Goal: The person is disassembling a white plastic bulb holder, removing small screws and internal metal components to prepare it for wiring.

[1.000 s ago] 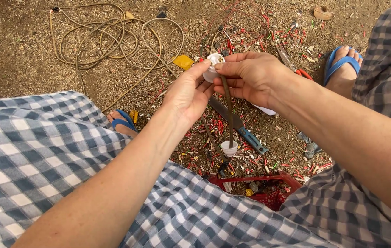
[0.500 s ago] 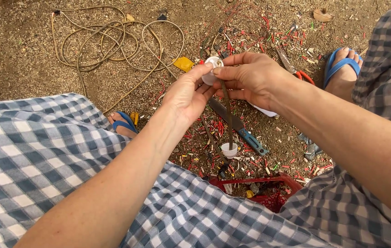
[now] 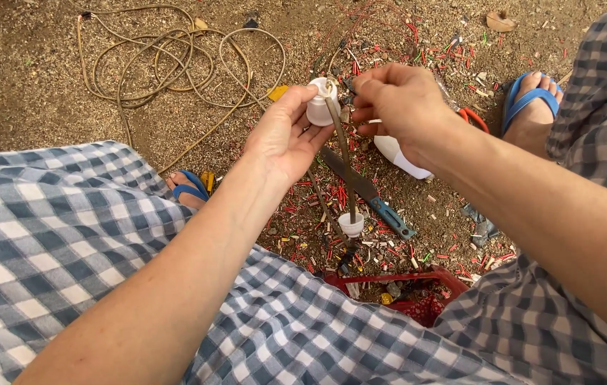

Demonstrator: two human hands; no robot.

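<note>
The right hand [image 3: 396, 100] hides whatever its pinched fingertips grip at the top of a white lamp socket [image 3: 320, 103], which the left hand [image 3: 286, 135] clasps above the dirt ground [image 3: 26, 78]. A tan cord [image 3: 345, 160] hangs from it to a small white cap [image 3: 351, 224].

Both bare forearms reach forward over the lap, hands meeting in front; the left hand [image 3: 286, 139] is palm-up, thumb and fingertips pinched closed; the right hand [image 3: 400, 103] is knuckles-up, fingers curled shut, just beside the left.
</note>
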